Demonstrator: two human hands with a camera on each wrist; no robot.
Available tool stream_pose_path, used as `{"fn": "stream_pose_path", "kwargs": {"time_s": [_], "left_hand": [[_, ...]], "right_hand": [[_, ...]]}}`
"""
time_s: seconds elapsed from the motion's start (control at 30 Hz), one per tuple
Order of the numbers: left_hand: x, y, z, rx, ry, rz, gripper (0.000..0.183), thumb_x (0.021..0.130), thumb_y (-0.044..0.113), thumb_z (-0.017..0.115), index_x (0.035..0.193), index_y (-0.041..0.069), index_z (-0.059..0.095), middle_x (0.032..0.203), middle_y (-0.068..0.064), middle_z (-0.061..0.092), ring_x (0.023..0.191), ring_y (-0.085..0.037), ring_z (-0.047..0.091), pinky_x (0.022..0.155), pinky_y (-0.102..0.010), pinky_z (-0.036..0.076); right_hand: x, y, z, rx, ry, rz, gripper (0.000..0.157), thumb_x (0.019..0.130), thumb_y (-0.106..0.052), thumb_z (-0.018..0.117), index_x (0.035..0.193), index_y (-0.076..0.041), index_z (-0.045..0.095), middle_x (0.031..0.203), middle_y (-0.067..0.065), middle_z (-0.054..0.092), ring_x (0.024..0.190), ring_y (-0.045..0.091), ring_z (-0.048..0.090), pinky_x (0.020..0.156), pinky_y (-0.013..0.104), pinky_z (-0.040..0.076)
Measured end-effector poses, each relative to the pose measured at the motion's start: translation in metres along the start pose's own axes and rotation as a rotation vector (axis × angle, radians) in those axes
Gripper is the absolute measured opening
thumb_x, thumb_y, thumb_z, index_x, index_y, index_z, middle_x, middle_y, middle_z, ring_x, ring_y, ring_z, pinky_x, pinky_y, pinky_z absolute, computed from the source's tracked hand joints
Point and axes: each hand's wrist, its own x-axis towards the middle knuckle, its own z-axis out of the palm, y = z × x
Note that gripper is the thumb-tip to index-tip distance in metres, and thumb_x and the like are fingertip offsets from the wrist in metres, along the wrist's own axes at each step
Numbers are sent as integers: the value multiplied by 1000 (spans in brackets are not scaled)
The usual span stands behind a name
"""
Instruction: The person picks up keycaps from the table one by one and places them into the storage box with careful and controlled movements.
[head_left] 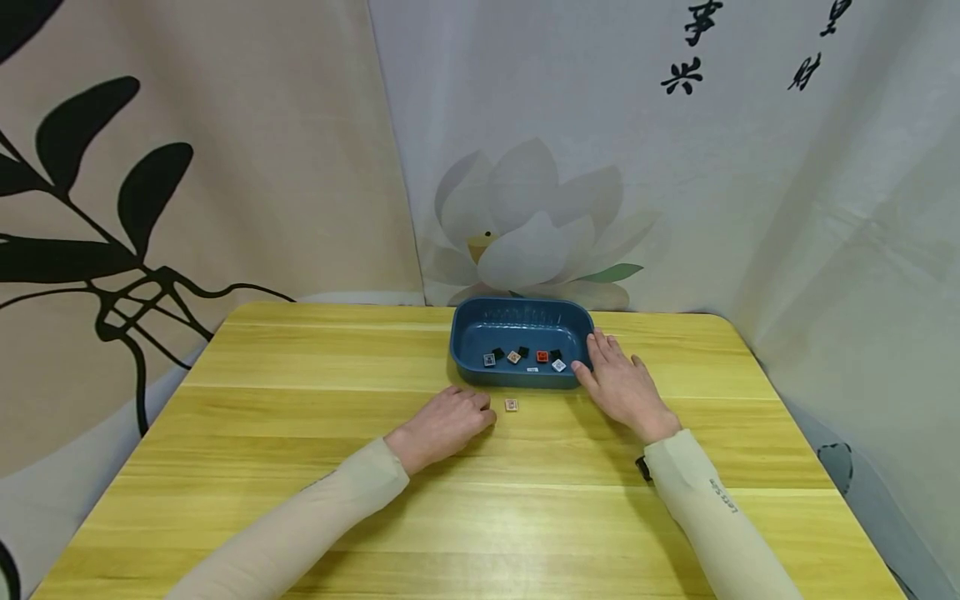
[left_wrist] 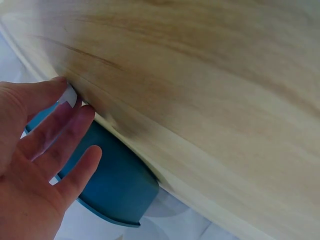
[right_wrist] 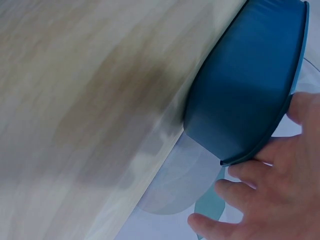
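Observation:
My left hand (head_left: 450,421) rests low over the table in front of the blue bin (head_left: 517,381). In the left wrist view, its thumb and curled fingers pinch a small white piece (left_wrist: 69,95), mostly hidden by the fingertips. Just right of that hand, a pale square tile (head_left: 512,405) with a printed mark lies on the wood. My right hand (head_left: 622,383) touches the bin's right end with fairly straight fingers; its thumb lies at the rim near the front corner, as the right wrist view also shows.
Inside the bin are several small pieces, among them a red tile (head_left: 542,357), a grey tile (head_left: 489,360) and a white tile (head_left: 558,365). The bin stands near the back edge of the wooden table (head_left: 540,517). A printed curtain (head_left: 562,100) hangs behind.

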Motion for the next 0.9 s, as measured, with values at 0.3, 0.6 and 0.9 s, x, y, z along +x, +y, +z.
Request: {"fn": "stream_pose_path", "kwargs": {"time_s": [0.3, 0.6, 0.9], "left_hand": [[-1, 1, -3, 48, 56, 31, 17, 97, 6, 72, 109, 16, 79, 99, -1, 70, 90, -15, 66, 82, -34, 56], [3, -1, -17, 88, 129, 55, 19, 96, 10, 75, 113, 16, 78, 104, 0, 71, 89, -16, 64, 82, -30, 55], [9, -11, -29, 22, 210, 10, 27, 93, 6, 77, 119, 14, 77, 117, -4, 71, 103, -20, 69, 97, -37, 55]], "right_hand": [[0, 0, 1, 1, 2, -3, 74, 112, -49, 32, 162, 5, 20, 171, 22, 12, 156, 43, 14, 118, 70, 19], [0, 0, 0, 5, -1, -1, 74, 112, -48, 33, 162, 5, 20, 171, 22, 12, 156, 43, 14, 118, 70, 19], [1, 0, 1, 5, -2, 5, 75, 112, -49, 32, 162, 5, 19, 171, 21, 11, 156, 42, 13, 119, 70, 18]]}}
